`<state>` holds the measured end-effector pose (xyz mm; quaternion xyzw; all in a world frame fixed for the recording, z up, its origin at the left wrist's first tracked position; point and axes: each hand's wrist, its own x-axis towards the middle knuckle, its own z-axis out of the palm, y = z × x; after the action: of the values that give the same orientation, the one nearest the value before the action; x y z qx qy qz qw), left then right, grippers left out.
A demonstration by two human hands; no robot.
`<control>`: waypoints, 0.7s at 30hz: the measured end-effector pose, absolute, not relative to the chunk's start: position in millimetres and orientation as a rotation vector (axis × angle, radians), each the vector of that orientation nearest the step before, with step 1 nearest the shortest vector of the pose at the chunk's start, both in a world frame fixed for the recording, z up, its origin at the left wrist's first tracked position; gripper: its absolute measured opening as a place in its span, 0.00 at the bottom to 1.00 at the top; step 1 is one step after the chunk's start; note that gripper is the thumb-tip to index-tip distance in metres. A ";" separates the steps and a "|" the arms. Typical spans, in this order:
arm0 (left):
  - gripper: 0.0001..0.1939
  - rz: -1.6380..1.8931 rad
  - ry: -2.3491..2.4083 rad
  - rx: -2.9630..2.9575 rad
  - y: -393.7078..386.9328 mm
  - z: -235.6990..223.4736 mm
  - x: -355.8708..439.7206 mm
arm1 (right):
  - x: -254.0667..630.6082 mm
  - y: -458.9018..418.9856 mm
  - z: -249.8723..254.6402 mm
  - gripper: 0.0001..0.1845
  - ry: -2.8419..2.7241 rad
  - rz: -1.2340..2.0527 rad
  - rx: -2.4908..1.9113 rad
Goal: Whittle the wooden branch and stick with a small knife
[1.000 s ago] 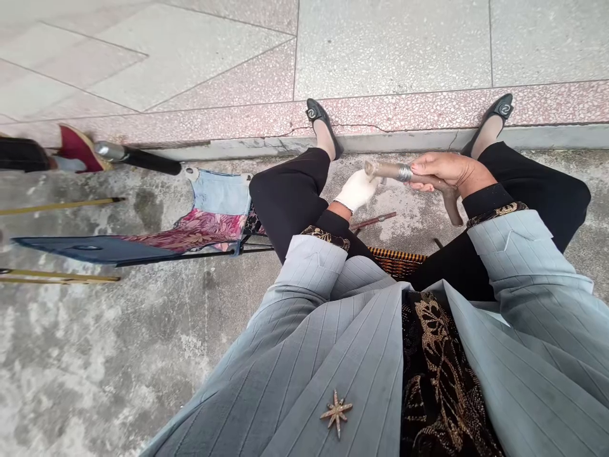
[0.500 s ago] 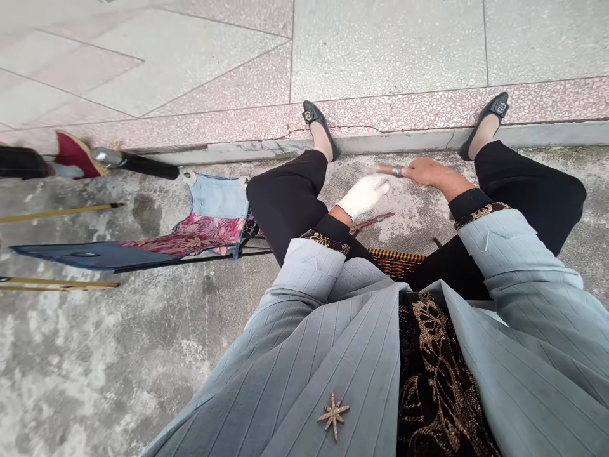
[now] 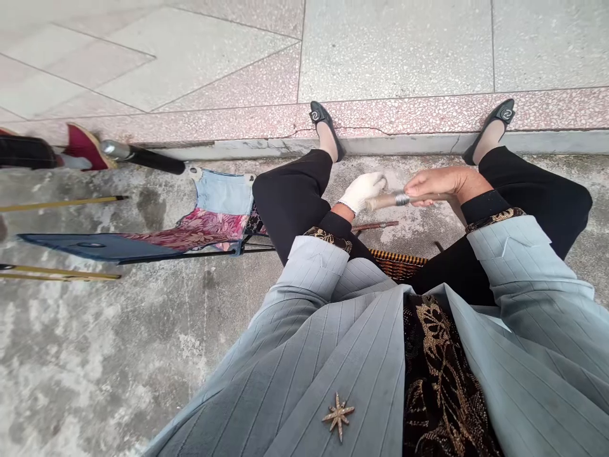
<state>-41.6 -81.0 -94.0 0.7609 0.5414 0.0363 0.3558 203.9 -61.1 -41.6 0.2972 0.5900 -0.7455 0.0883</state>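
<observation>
My right hand, bare, is closed around a stick-like tool with a light brown end and silver wire bound round it. Its light end points left, close below the fingers of my left hand. That hand wears a white knit glove and has its fingers curled in. Whatever it may be pinching is too small or hidden to make out. I cannot tell whether the tool touches the glove. Below the hands, a reddish-brown rod shows above the concrete, and the edge of a woven wicker seat is visible between my legs.
To my left stands a folding chair with denim and floral cloth. Beyond it are a dark tube with a silver end, another person's red shoe and yellow poles. My feet rest on a raised tiled step.
The tool has come down and nearer to me, and more of its handle shows behind my right hand. My gloved left hand stays in nearly the same place, fingers still curled.
</observation>
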 end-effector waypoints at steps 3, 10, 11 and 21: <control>0.19 0.042 1.483 2.067 -86.1 -84.4 -40.0 | 195.6 -61.5 -51.2 0.33 1.782 -1.924 0.925; 0.20 -0.088 1.346 2.170 -101.9 -80.2 -27.1 | 189.9 -50.8 -71.8 0.26 1.912 -1.455 1.732; 0.20 -0.097 1.320 2.164 -102.8 -81.9 -25.3 | 190.5 -49.5 -71.5 0.26 1.906 -1.557 1.836; 0.17 0.154 1.247 2.012 -90.9 -96.1 -30.0 | 205.2 -62.6 -39.0 0.32 1.715 -2.566 1.151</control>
<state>-30.0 -90.9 -96.1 0.7861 0.4872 0.0603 0.3755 205.2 -62.6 -39.0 0.3483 0.5192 -0.7768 -0.0762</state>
